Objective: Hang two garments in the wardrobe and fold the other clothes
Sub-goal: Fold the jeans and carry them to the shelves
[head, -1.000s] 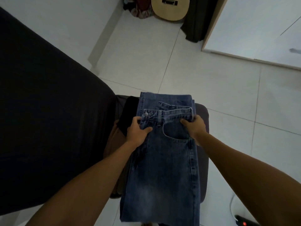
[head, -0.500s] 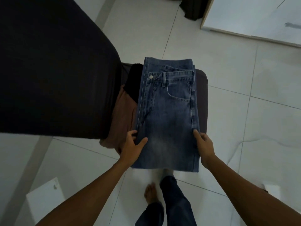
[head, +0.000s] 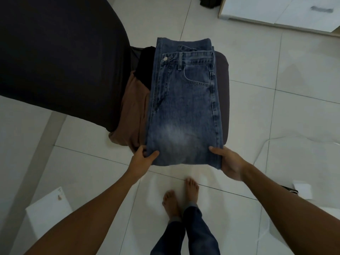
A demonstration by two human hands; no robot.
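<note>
Fingers [head: 217,150] of both hands clamped on folded jeans' [head: 184,107] near corners, jeans lying beyond them

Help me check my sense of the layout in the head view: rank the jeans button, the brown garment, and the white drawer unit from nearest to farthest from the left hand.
From the left hand:
1. Brown garment, just above the hand, left of the jeans.
2. Jeans button, at the waistband, far end of the stool.
3. White drawer unit, top right corner across the floor.
</note>
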